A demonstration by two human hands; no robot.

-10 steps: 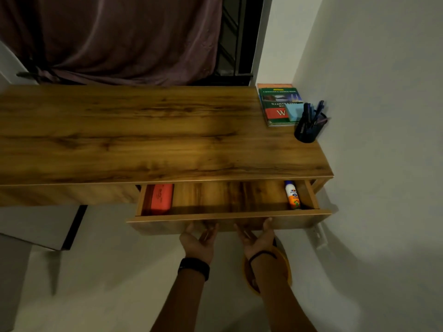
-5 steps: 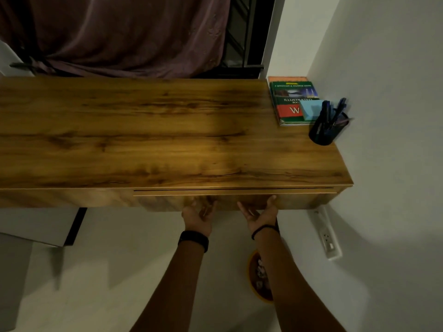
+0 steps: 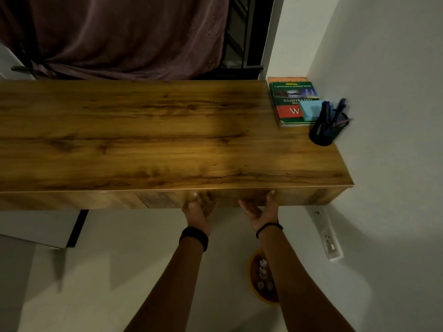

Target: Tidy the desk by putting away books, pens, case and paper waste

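The wooden desk point(image 3: 155, 140) has its drawer front point(image 3: 230, 200) flush with the desk's front edge. My left hand point(image 3: 199, 207) and my right hand point(image 3: 260, 208) sit palm-up under that front, fingertips touching the wood. A stack of books point(image 3: 291, 101) lies at the desk's far right corner, a light blue pad point(image 3: 309, 110) on top. Beside it stands a black pen holder point(image 3: 323, 131) with several pens. On the floor below is an orange bin point(image 3: 262, 276) holding crumpled paper, partly hidden by my right forearm.
White walls close in on the right, with a socket strip point(image 3: 329, 236) low on the wall. A dark curtain point(image 3: 115, 34) hangs behind the desk. A black desk leg point(image 3: 76, 228) stands at the left.
The drawer, open a second ago with a red case and a small bottle inside, has been pushed shut by both hands. Its contents are now hidden.
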